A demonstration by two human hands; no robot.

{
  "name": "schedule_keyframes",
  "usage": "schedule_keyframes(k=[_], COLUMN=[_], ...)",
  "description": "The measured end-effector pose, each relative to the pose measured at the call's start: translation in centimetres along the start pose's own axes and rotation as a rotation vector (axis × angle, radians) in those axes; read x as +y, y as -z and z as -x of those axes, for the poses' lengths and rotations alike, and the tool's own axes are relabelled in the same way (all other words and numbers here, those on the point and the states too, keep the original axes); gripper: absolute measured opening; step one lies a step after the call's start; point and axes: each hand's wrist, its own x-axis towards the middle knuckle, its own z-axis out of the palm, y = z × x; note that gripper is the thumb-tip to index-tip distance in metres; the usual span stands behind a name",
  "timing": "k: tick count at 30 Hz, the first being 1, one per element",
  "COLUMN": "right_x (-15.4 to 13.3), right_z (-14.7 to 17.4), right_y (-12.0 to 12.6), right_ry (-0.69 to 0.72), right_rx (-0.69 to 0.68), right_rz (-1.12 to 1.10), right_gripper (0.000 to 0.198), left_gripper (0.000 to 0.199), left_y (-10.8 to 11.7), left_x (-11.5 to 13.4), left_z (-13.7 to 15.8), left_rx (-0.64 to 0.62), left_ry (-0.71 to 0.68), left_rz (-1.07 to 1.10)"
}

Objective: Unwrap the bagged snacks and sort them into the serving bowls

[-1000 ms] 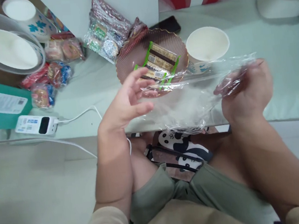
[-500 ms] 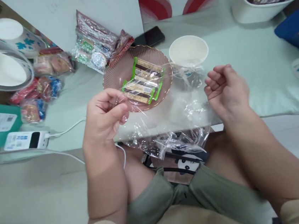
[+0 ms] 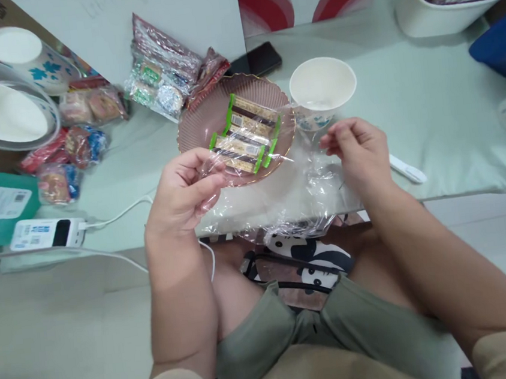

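Note:
Clear crinkled plastic film stretches between my hands, over the plate's near side and the table edge, its lower part hanging above my lap. My left hand is closed in a pinch on its left part, by the plate's near left rim. On the other side, my right hand has its fingertips pressed together at the film's right part, just in front of a white paper bowl. Behind the film, several wrapped snack bars with green ends lie on a pink ribbed plate with a gold rim.
A white handle-like object lies beside my right wrist. Behind the plate are a black phone and packaged snacks. Paper cups and a white power bank with cable are at left. A white bin stands back right.
My right hand has moved left and turned over, its fingers now pinched together, uncovering the white handle-like object. The film's hanging part has risen a little. My left hand keeps its pinch.

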Motion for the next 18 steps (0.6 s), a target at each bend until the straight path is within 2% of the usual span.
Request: schedule_keyframes(k=[2,3,5,6,8,10,15,18], right_x=[0.5,0.7,1.1,1.1,0.9,0.2,-1.1,-0.7], right_z=[0.1,0.1,0.2,0.2,0.3,0.3,-0.4,-1.4], right_y=[-0.5,-0.7,-0.8,-0.8,-0.8,-0.8,-0.6,0.0], right_ry=[0.095,0.121,0.115,0.088,0.026,-0.016,-0.128,-0.229], right_rx=[-0.028,-0.03,-0.045,-0.069,-0.131,-0.138,0.141,0.309], right_rz=[0.088,0.112,0.132,0.138,0.128,0.046,-0.267,-0.35], right_gripper=[0.024,0.032,0.049,0.05,0.037,0.024,0.025,0.026], left_gripper=[0.03,0.03,0.032,0.032,0.034,0.036,0.051,0.066], left_y=[0.1,0.2,0.4,0.6,1.0,1.3,0.8,-0.1], left_x=[0.0,0.0,-0.1,-0.1,-0.2,-0.1,0.3,-0.2], left_z=[0.0,0.0,-0.1,-0.1,-0.1,-0.2,-0.3,-0.5], left_rx=[0.029,0.034,0.025,0.019,0.02,0.052,0.299,0.318], left_ry=[0.04,0.054,0.07,0.075,0.085,0.055,-0.172,-0.186], left_rz=[-0.025,-0.025,-0.016,-0.02,-0.047,-0.046,0.162,0.054])
